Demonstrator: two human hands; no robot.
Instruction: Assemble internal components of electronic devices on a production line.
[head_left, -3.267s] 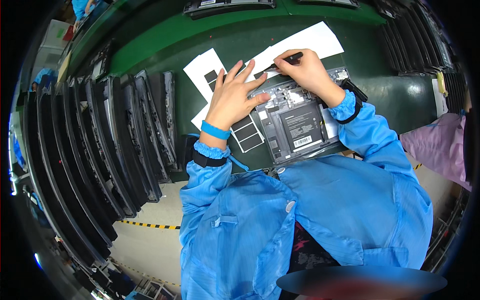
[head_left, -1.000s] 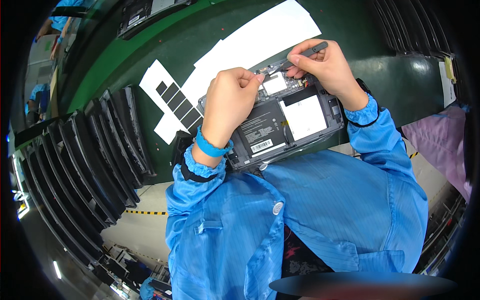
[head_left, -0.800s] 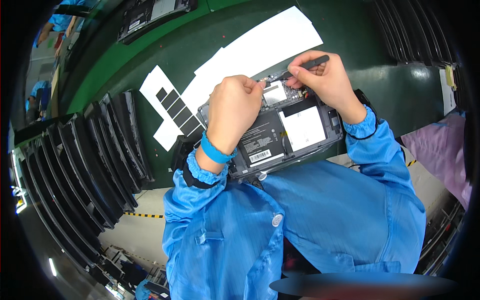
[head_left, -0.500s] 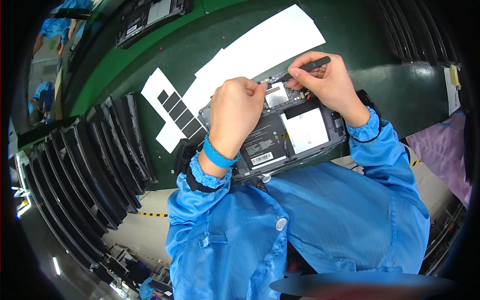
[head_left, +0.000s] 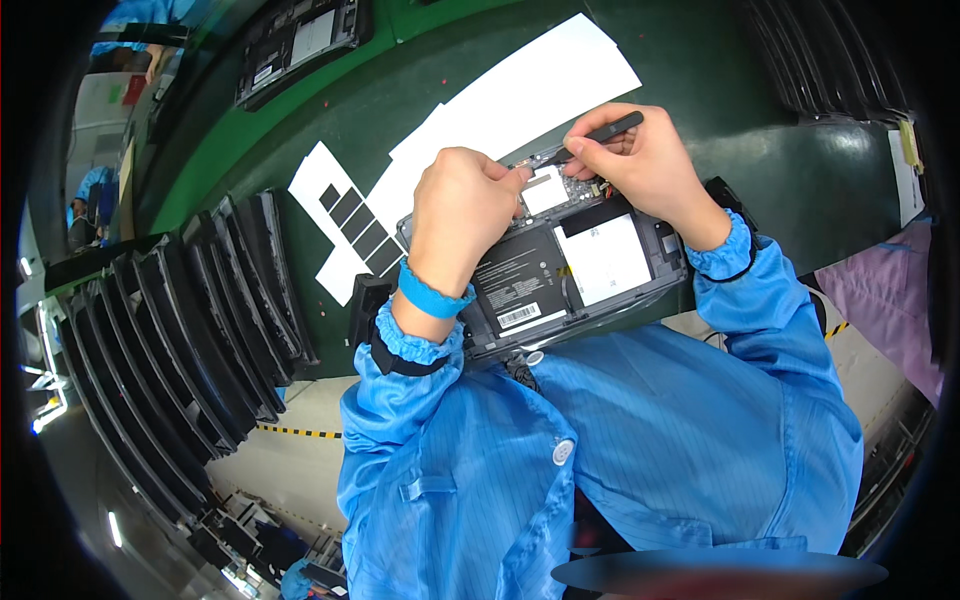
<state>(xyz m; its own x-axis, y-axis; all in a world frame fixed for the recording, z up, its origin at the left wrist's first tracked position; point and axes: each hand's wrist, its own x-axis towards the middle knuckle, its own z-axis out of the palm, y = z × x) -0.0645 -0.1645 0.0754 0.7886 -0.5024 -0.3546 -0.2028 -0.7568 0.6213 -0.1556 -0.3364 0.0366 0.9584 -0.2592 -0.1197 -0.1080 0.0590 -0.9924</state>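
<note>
An opened laptop base (head_left: 640, 285) lies in front of me with its insides facing up. A black battery (head_left: 520, 280) and a white rectangular part (head_left: 606, 262) fill its near half, and a circuit board with a silvery plate (head_left: 546, 192) runs along the far side. My right hand (head_left: 640, 160) is closed around black tweezers (head_left: 612, 128), their tips pointing down-left at the board's far edge. Beside the tips, my left hand (head_left: 462, 208) is closed, thumb and forefinger pinched over the board. Whatever the left fingers hold is too small or hidden to name.
White sheets (head_left: 530, 90) lie beyond the laptop, and a white sheet with black rectangular stickers (head_left: 360, 225) is to its left. Rows of dark laptop casings (head_left: 190, 330) stand at left, more casings (head_left: 825, 60) at far right. Another opened laptop base (head_left: 300, 45) sits at the far left.
The tweezers and my right hand have shifted slightly left, bringing the tips nearer my left fingertips. The whole view has also moved a little.
</note>
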